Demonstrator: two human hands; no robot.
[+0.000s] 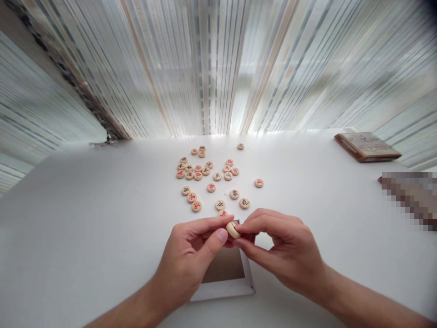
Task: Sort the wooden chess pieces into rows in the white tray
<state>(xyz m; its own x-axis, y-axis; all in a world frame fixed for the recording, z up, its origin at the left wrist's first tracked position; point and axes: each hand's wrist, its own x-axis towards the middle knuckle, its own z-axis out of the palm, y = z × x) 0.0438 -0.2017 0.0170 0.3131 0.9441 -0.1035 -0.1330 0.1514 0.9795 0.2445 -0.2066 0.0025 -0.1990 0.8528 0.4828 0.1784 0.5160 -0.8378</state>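
Note:
A round, pale wooden xiangqi piece [232, 229] is pinched between the fingertips of my left hand [196, 246] and my right hand [287, 246]. It is tilted, with a dark mark partly visible on its face. Both hands hold it above the far part of an open box with white walls [228, 288] and a brown inside. My left hand covers the box's left side. Just beyond the fingers lie several xiangqi pieces with red or black characters, among them a black-marked piece [220, 204] and another black-marked piece [244, 203].
More xiangqi pieces are scattered and clustered farther back on the white table [102, 218], one red-marked piece [258, 182] standing apart. A flat brown box with a printed cover [368, 145] lies at the back right. A pixelated object sits at the right edge. Striped curtains [218, 68] hang behind.

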